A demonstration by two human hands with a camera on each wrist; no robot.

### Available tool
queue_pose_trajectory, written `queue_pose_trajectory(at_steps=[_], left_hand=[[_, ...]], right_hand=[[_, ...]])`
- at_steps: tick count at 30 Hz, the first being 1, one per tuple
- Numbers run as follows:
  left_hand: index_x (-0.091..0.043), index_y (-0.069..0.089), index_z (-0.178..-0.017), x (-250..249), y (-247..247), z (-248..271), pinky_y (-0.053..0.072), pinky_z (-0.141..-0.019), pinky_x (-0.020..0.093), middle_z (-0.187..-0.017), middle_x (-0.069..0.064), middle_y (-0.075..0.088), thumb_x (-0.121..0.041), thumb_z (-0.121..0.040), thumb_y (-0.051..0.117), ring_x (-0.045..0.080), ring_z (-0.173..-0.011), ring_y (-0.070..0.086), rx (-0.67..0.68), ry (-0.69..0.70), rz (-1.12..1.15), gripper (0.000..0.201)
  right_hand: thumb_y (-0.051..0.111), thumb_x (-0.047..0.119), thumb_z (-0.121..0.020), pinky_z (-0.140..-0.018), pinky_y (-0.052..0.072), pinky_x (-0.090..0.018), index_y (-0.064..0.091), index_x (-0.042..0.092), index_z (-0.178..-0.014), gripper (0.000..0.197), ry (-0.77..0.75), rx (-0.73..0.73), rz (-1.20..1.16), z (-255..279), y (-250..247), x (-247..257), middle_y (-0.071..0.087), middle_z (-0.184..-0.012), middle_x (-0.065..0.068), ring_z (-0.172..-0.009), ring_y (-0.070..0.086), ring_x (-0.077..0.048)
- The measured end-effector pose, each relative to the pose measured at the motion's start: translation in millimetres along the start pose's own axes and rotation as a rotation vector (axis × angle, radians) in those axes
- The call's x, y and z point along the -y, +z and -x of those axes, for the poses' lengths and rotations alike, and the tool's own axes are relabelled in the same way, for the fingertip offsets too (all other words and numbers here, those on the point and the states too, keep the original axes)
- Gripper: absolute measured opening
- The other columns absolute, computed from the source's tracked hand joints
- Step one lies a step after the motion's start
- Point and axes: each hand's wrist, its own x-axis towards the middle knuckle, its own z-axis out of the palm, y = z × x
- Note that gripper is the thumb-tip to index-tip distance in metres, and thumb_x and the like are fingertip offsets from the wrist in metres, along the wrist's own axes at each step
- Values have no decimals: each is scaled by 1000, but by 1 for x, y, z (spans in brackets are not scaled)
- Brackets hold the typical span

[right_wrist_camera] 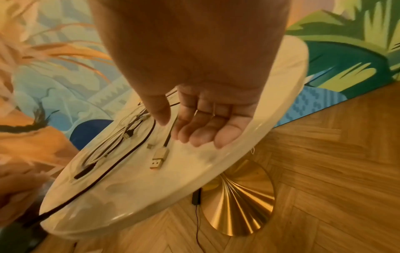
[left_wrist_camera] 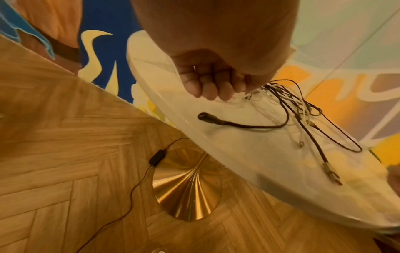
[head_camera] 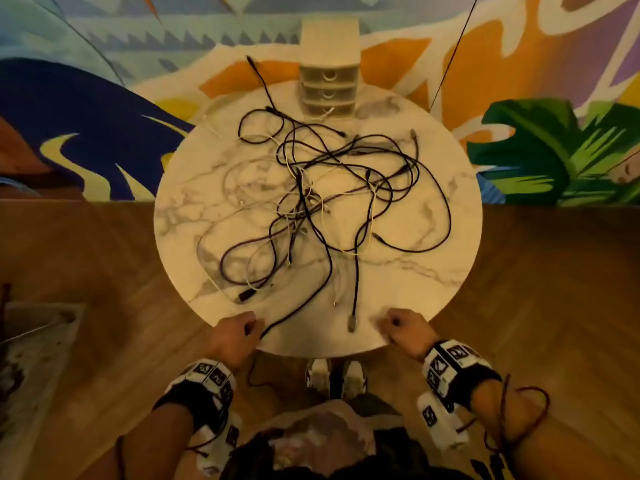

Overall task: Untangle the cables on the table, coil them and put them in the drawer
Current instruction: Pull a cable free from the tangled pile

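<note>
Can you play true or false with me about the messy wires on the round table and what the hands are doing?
1. The tangled black and white cables lie on a round white marble table. True.
2. The small beige three-drawer plastic chest has a drawer pulled open. False: all three look closed.
3. The right hand holds a cable. False: it hovers with loosely curled fingers, holding nothing.
4. The gold USB plug lies on the table near the right hand. True.
5. The chest stands at the near edge, by the left hand. False: it stands at the far edge.
</note>
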Motion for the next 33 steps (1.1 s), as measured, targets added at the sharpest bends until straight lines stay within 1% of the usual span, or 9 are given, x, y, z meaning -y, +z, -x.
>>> queue_pose_trajectory(at_steps=[6,12,15,18,20,22,27,29,33], left_hand=[[-24,38,-59,-18,5,-9,34,-56,33,-58,-1,48,-37,-93,48,20,-61,49,101,185,-150,38],[-27,39,-66,-43,-1,-19,36,-56,33,-58,-5,44,-48,-87,38,17,-59,46,159,351,-214,30],[-30,52,-116,-68,3,-20,42,-66,31,-88,-4,59,-40,-92,43,19,-80,57,227,424,-256,27],[-34,20,-146,-102,13,-25,47,-78,34,-116,-5,50,-33,-95,46,16,-98,54,314,591,-348,58],[-32,19,-147,-124,21,-29,47,-79,36,-116,-5,49,-36,-94,46,16,-99,52,334,648,-359,59],[-24,42,-134,-141,27,-36,46,-81,37,-111,-1,55,-33,-94,48,19,-99,53,295,657,-275,42],[-19,59,-87,-172,16,-44,42,-65,29,-74,-4,59,-27,-99,40,19,-71,57,203,458,55,23],[-13,64,-92,-181,15,-44,43,-67,32,-81,3,66,-22,-98,41,22,-74,59,196,494,4,25],[-12,61,-113,-194,25,-47,49,-85,40,-107,7,65,-22,-95,42,21,-95,61,300,562,-86,28]], right_hand=[[49,58,-86,-59,44,-31,57,16,-60,50,53,53,245,-19,13,35,61,-69,-7,-66,59,-24],[58,50,-81,-67,46,-28,66,13,-88,39,84,39,437,-22,24,62,64,-94,-5,-87,63,-26],[57,51,-80,-64,43,-29,63,10,-89,42,11,89,476,-15,17,67,64,-97,-9,-88,63,-28],[58,42,-80,-59,50,-33,68,6,-72,39,-63,253,392,-9,-6,73,71,-78,-9,-71,67,-28],[57,37,-80,-62,56,-33,70,7,-70,34,-103,337,327,-5,-20,79,73,-72,-8,-67,69,-24],[56,34,-81,-65,56,-34,67,10,-69,29,-154,319,236,-3,-35,84,72,-70,-5,-66,68,-21],[60,57,-78,-70,50,-30,61,21,-89,38,-328,-40,-174,-9,-54,76,67,-85,3,-76,61,-12],[61,65,-73,-77,49,-24,60,27,-104,49,-347,-96,-221,-14,-50,74,62,-102,4,-88,59,-9],[47,44,-95,-80,52,-30,69,14,-107,39,-187,124,-491,-24,-40,86,68,-104,-18,-88,65,-26]])
